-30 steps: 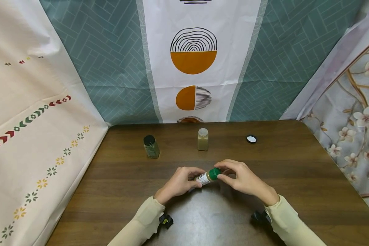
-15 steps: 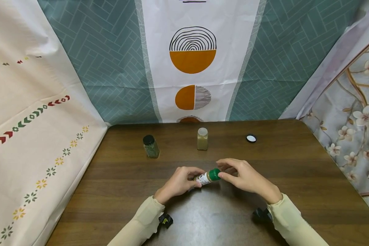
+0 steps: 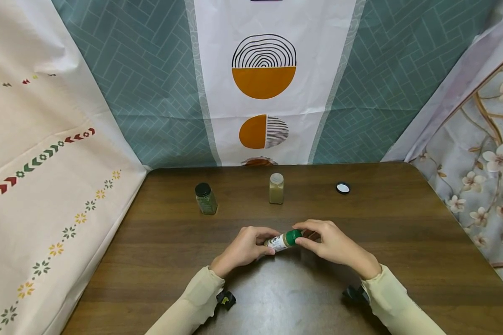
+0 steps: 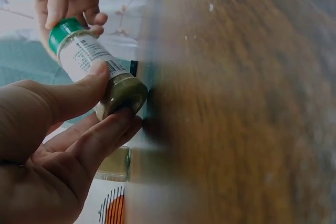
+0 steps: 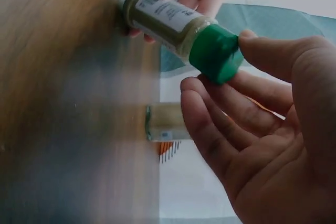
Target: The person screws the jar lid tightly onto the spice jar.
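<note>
A spice bottle (image 3: 276, 243) with a white printed label and a green cap (image 3: 293, 237) lies tilted between both hands, low over the table. My left hand (image 3: 245, 247) grips its base, thumb on the label side and fingers beneath, as the left wrist view shows. At the other end, my right hand (image 3: 335, 243) pinches the green cap between thumb and fingers. The right wrist view has the cap (image 5: 216, 53) still on the bottle, with the thumb at its outer edge. Greenish-brown contents show through the bottle's clear wall (image 4: 123, 93).
Behind the hands, a jar with a black lid (image 3: 206, 199) stands at the left and a jar of pale tan contents (image 3: 276, 189) at the middle. A small black lid with a white inside (image 3: 343, 188) lies to the right on the wooden table (image 3: 159, 260).
Half a second ago my right fingers were lifted off and spread from the green cap; now they close around it again. The left hand and bottle stay in place.
</note>
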Available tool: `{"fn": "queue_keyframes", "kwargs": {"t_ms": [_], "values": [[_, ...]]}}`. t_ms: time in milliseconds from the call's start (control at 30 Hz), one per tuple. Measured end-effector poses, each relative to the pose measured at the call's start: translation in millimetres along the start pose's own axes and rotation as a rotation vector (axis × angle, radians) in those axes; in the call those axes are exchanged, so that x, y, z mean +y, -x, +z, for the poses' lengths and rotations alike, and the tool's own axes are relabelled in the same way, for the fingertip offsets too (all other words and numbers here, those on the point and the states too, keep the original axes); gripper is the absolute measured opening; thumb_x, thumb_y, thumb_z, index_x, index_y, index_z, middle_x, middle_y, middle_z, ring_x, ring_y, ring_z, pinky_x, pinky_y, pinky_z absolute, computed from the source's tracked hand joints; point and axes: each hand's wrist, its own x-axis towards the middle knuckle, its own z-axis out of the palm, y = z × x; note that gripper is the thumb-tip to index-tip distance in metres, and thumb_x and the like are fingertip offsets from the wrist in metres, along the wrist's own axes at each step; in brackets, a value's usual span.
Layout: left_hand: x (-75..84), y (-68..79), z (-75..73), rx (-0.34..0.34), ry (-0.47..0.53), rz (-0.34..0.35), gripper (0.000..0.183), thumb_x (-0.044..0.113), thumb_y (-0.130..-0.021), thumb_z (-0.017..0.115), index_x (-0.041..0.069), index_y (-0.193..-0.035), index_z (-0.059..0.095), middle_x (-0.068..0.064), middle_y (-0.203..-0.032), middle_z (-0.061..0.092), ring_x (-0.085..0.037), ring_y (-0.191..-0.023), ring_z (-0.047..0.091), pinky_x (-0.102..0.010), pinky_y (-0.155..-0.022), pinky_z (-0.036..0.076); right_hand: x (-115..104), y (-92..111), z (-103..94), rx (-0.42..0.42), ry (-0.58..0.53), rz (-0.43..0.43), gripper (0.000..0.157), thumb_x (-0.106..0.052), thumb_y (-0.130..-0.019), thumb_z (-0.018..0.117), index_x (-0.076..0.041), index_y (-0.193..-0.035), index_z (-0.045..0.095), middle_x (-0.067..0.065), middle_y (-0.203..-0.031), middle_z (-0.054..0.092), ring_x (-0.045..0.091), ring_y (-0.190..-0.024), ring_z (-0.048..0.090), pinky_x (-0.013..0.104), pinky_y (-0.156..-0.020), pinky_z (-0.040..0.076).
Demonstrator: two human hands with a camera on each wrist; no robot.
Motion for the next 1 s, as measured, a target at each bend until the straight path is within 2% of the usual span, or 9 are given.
{"fn": "queue_keyframes", "kwargs": {"t_ms": [133,233,300,400,500,600,833,1000], "values": [[1.0,0.7,0.3,-0.002,-0.028,-0.007,0.033,0.006,-0.086,0.082,0.011,-0.118,0.076,-0.005,-0.116,0.076,-0.011,-0.102,0.071,-0.021,-0.084,0.058,1,1,-3.0,-0.013,0.022,0.061,0.026,-0.03,-0.102,0.066,-0.011,-0.118,0.074,0.0,-0.108,0.076,0.006,-0.09,0.07,0.027,-0.077,0.061],[1.7,1.7,0.8,-0.004,-0.039,-0.016,0.032,0.006,-0.086,0.082,0.011,-0.118,0.076,-0.005,-0.115,0.077,-0.01,-0.1,0.071,-0.019,-0.083,0.057,-1,3,-4.7,-0.023,-0.01,0.056,0.03,-0.027,-0.101,0.069,-0.01,-0.125,0.071,0.007,-0.114,0.075,0.01,-0.095,0.071,0.029,-0.08,0.061],[1.2,2.2,0.8,-0.001,-0.028,-0.02,0.033,0.005,-0.086,0.082,0.01,-0.118,0.076,-0.006,-0.115,0.077,-0.011,-0.101,0.071,-0.019,-0.084,0.057,-2,4,-4.2,-0.031,-0.054,0.025,0.033,-0.021,-0.097,0.074,-0.01,-0.127,0.068,0.009,-0.12,0.072,0.013,-0.098,0.072,0.03,-0.082,0.062],[-0.5,2.4,0.4,0.009,-0.009,-0.02,0.033,0.004,-0.085,0.083,0.009,-0.117,0.076,-0.006,-0.115,0.077,-0.013,-0.103,0.072,-0.02,-0.084,0.058,-3,4,-1.0,-0.041,-0.086,-0.048,0.037,-0.011,-0.089,0.081,-0.008,-0.123,0.068,0.008,-0.121,0.066,0.017,-0.099,0.071,0.032,-0.083,0.063],[-2.5,2.6,0.2,0.017,-0.005,-0.016,0.033,0.005,-0.084,0.084,0.01,-0.115,0.076,-0.005,-0.113,0.077,-0.013,-0.104,0.073,-0.022,-0.086,0.059,-3,3,3.2,-0.039,-0.073,-0.102,0.036,-0.004,-0.085,0.084,-0.007,-0.118,0.069,0.006,-0.118,0.064,0.017,-0.098,0.071,0.032,-0.082,0.063],[-2.8,3.4,0.6,0.025,-0.021,-0.016,0.031,0.007,-0.082,0.086,0.011,-0.112,0.078,-0.004,-0.111,0.078,-0.014,-0.105,0.073,-0.024,-0.087,0.059,-3,2,5.5,-0.023,-0.057,-0.112,0.034,-0.004,-0.085,0.084,-0.008,-0.116,0.07,0.005,-0.115,0.066,0.015,-0.095,0.071,0.032,-0.08,0.063],[1.8,0.0,-1.3,0.062,-0.114,0.007,0.03,0.01,-0.078,0.09,0.012,-0.105,0.078,-0.003,-0.107,0.079,-0.012,-0.1,0.074,-0.023,-0.085,0.059,-2,-1,4.6,0.01,-0.119,-0.048,0.034,-0.014,-0.085,0.086,-0.01,-0.116,0.073,0.004,-0.112,0.07,0.013,-0.09,0.07,0.032,-0.078,0.063],[2.5,-0.9,-4.5,0.071,-0.15,0.002,0.03,0.012,-0.08,0.09,0.012,-0.106,0.074,-0.005,-0.105,0.079,-0.014,-0.094,0.074,-0.023,-0.078,0.059,-1,-10,11.6,0.061,-0.181,0.046,0.037,-0.018,-0.086,0.084,-0.012,-0.121,0.072,0.001,-0.11,0.071,0.013,-0.094,0.07,0.027,-0.081,0.062]]}}
